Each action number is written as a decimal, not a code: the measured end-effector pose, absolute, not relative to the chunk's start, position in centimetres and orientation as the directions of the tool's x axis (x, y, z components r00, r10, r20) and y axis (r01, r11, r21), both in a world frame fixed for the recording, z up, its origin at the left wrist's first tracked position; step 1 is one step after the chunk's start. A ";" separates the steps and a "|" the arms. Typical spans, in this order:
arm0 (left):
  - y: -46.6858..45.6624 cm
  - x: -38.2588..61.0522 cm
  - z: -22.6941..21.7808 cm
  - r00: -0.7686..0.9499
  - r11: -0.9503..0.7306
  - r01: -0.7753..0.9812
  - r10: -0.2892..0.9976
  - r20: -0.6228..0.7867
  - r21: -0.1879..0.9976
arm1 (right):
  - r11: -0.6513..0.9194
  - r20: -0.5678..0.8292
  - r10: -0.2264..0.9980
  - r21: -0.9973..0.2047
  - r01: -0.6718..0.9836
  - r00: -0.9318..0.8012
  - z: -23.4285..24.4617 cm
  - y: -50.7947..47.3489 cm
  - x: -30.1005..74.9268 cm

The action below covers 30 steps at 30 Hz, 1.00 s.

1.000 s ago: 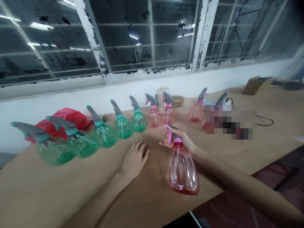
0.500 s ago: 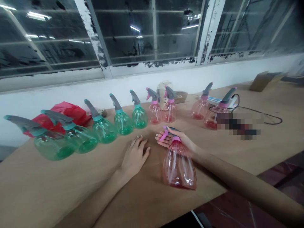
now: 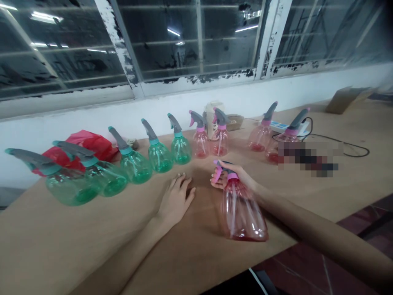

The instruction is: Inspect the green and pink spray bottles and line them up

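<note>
My right hand (image 3: 238, 174) is closed around the neck and grey-and-pink trigger head of a clear pink spray bottle (image 3: 244, 211), its fingers curled by the pink trigger. The bottle leans slightly, with its base toward me; whether the base touches the table I cannot tell. My left hand (image 3: 176, 196) lies palm down on the brown table (image 3: 147, 262), fingers spread and holding nothing. Left of it, several green spray bottles (image 3: 136, 166) stand in a slanting row. Behind my hands are two pink spray bottles (image 3: 220, 141), and two more pink spray bottles (image 3: 260, 135) stand farther right.
A red plastic bag (image 3: 95, 143) lies behind the green bottles. At the back stand a cream-coloured container (image 3: 211, 123) and a small cardboard box (image 3: 235, 122). A white power strip (image 3: 302, 130) with a black cable lies right, near a blurred-out patch. An open carton (image 3: 345, 100) is at far right.
My right hand has shifted the held pink spray bottle a little to the right, and the bottle tilts slightly more. My left hand stays in place on the table.
</note>
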<state>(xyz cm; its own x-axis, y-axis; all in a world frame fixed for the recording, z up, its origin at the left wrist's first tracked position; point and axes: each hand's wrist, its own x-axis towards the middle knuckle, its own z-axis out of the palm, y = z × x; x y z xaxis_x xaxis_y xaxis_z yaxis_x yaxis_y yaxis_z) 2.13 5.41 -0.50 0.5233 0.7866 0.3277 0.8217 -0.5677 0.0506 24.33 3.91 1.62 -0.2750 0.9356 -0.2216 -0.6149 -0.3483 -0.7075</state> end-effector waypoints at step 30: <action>5.3 2.2 -0.4 0.528 -0.570 0.820 0.788 0.318 0.051 | -0.315 -0.187 0.945 -0.733 -0.603 -0.267 1.8 3.4 24.3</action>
